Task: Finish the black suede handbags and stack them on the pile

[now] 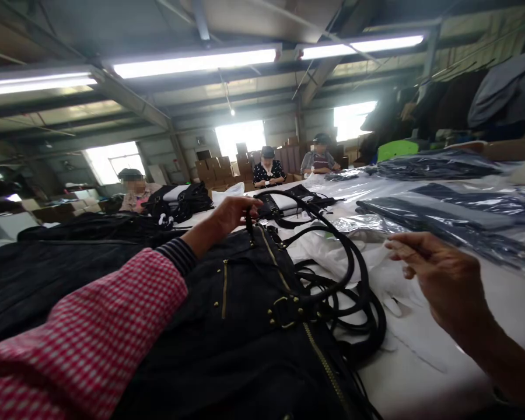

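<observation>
A black bag (245,315) with gold zips and studs lies flat on the white table (420,379) in front of me. My left hand (231,213), at the end of a red checked sleeve, is closed round the bag's black handle strap (332,239) at its far top edge. The strap loops up and then coils down beside the bag. My right hand (437,274) hovers to the right of the straps with fingers loosely stretched, holding nothing, above white wrapping paper (376,262).
More black bags (70,256) are piled at my left. Clear plastic sleeves with dark goods (441,192) cover the table's right side. Three other people (266,169) sit at the far end, with stacked cardboard boxes (214,169) behind them.
</observation>
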A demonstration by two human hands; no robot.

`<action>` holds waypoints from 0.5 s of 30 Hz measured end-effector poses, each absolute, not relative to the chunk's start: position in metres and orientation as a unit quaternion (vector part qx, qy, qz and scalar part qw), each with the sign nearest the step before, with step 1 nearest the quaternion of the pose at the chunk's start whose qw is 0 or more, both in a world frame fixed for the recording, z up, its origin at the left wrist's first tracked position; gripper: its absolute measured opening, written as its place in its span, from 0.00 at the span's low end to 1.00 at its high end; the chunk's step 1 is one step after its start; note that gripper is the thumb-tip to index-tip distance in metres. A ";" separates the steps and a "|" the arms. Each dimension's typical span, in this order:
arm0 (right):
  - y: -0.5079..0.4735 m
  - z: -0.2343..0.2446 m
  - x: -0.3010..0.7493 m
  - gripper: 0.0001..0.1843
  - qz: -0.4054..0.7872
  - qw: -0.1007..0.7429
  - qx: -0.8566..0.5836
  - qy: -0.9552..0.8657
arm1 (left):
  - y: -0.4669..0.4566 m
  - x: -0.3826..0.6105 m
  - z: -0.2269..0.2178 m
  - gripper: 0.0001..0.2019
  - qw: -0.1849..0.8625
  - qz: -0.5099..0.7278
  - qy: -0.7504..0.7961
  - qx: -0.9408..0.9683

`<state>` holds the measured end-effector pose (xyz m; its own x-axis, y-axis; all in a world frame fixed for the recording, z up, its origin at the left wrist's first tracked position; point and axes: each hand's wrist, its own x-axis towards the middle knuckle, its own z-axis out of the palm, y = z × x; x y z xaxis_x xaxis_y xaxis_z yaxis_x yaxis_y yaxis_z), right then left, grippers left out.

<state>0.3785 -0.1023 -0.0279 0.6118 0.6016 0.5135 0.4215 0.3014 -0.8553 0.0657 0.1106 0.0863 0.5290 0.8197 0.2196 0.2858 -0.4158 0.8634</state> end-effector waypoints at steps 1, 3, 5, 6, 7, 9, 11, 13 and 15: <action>-0.103 -0.029 0.377 0.18 0.099 0.671 -0.590 -0.438 | 0.107 0.047 0.100 0.20 0.431 0.343 0.340 0.762; -0.100 -0.030 0.367 0.19 0.186 0.614 -0.595 -0.485 | 0.102 0.007 0.122 0.18 0.482 0.362 0.316 0.733; -0.095 -0.029 0.348 0.18 0.248 0.527 -0.586 -0.564 | 0.100 -0.033 0.134 0.22 0.428 0.319 0.381 0.755; -0.092 -0.028 0.337 0.18 0.259 0.485 -0.574 -0.607 | 0.100 -0.051 0.137 0.25 0.370 0.260 0.437 0.778; -0.088 -0.027 0.324 0.17 0.258 0.449 -0.559 -0.647 | 0.099 -0.065 0.137 0.28 0.315 0.187 0.486 0.793; -0.082 -0.026 0.298 0.17 0.234 0.396 -0.533 -0.710 | 0.097 -0.081 0.134 0.28 0.233 0.052 0.538 0.809; -0.078 -0.026 0.273 0.17 0.186 0.356 -0.513 -0.759 | 0.094 -0.075 0.130 0.24 0.200 -0.013 0.529 0.825; -0.079 -0.027 0.252 0.17 0.120 0.316 -0.509 -0.792 | 0.093 -0.049 0.126 0.20 0.164 -0.035 0.499 0.850; -0.084 -0.029 0.239 0.18 0.066 0.273 -0.522 -0.806 | 0.098 -0.011 0.123 0.18 0.120 -0.031 0.474 0.872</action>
<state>0.2389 -0.0840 -0.0286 -0.3074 0.8765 0.3706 0.8046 0.4473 -0.3906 -0.0113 0.0984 0.1233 0.5483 0.8194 -0.1674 0.8341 -0.5213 0.1806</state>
